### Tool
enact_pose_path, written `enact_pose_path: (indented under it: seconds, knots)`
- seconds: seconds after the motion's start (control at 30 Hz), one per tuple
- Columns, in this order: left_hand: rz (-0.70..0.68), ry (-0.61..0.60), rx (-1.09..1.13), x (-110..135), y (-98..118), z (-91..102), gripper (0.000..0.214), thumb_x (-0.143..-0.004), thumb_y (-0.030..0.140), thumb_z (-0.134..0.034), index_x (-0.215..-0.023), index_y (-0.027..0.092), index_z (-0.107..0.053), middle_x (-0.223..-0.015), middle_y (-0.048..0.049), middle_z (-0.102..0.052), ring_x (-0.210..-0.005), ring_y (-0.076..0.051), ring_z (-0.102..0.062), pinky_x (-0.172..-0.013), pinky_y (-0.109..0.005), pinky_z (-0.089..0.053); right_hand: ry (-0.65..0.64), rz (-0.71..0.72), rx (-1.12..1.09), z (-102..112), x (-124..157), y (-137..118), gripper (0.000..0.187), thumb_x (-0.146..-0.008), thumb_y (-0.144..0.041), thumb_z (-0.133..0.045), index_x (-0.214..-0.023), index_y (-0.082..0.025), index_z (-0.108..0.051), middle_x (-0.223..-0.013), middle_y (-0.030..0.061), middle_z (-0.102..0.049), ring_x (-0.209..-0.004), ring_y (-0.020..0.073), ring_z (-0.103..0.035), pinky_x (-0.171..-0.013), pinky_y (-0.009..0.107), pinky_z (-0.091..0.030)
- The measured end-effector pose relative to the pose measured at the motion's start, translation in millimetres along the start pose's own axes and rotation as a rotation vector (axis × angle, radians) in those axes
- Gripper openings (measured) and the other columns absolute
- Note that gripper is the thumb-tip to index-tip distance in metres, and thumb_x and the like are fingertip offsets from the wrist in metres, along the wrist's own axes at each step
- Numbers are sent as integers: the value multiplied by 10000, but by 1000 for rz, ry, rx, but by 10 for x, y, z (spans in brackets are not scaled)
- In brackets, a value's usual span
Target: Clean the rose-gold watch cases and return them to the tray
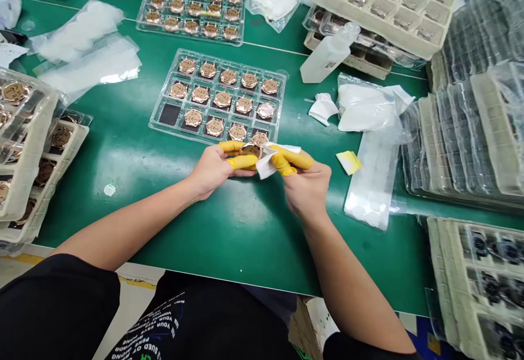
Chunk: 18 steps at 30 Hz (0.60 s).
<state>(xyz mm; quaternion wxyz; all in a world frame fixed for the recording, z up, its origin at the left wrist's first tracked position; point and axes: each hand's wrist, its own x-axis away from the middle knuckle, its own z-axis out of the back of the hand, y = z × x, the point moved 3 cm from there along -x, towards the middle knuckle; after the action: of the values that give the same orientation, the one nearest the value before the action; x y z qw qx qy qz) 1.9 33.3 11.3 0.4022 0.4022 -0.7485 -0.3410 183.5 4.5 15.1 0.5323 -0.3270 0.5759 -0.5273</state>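
My left hand (215,167), with yellow finger cots, pinches a round rose-gold watch case (250,151) just above the green table. My right hand (305,182), also in yellow cots, presses a small white wipe (267,164) against that case. Both hands hover at the near edge of a clear plastic tray (160,122) whose pockets hold several identical cases; one pocket at its near left is bare.
A second filled clear tray (192,7) lies farther back. Stacked trays of cases (28,152) stand at the left, cream trays (388,5) and stacks of clear trays (475,130) at the right. A white bottle (327,57), plastic bags (372,174) and wipes lie around.
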Motion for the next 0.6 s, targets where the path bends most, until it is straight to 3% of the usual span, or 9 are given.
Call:
enact_pose_path:
  seconds: [0.1, 0.17, 0.23, 0.33, 0.47, 0.6]
  knots:
    - [-261, -32, -412, 46, 30, 26, 178, -697, 240, -888, -850, 187, -813, -916, -26, -807, -899, -191, -743, -884, -321, -608, -103, 299, 208, -82, 74, -138, 246, -864, -164, -771, -1045, -310, -853, -1021, 27, -833, -912, 192, -778, -793, 330, -616]
    - [-400, -12, -666, 82, 43, 38, 93, -741, 186, -813, -824, 220, -843, -869, -11, -814, -892, -190, -734, -878, -311, -587, -98, 540, 382, -122, 120, -208, 352, -855, -77, -698, -1074, -310, -846, -960, 32, -826, -819, 181, -754, -692, 319, -585]
    - [-448, 14, -678, 95, 36, 47, 122, -779, 197, -788, -870, 233, -861, -895, -14, -832, -884, -191, -749, -859, -308, -589, -47, 671, 479, -132, 134, -236, 400, -843, -49, -659, -1093, -305, -837, -918, 31, -821, -767, 180, -742, -629, 313, -559]
    - [-376, 30, -369, 76, -35, 36, 230, -757, 330, -873, -952, 209, -861, -1019, -51, -848, -944, -222, -787, -877, -328, -624, 29, 616, 487, -123, 96, -233, 320, -874, -109, -673, -1090, -280, -834, -947, 38, -830, -817, 194, -780, -651, 306, -590]
    - [-278, 60, -110, 52, -145, -31, 401, -646, 400, -973, -951, 175, -840, -1052, -77, -841, -1006, -251, -794, -964, -386, -638, 88, 471, 506, -136, 79, -225, 180, -896, -166, -686, -972, -212, -843, -795, 29, -796, -663, 145, -725, -573, 253, -530]
    - [-338, 170, -93, -69, -6, 81, 428, -717, 441, -933, -1015, 168, -792, -1021, -70, -815, -916, -222, -785, -865, -377, -659, -93, 449, 650, -161, 100, -202, 219, -879, -121, -621, -869, -184, -830, -641, 10, -687, -549, 115, -604, -514, 247, -436]
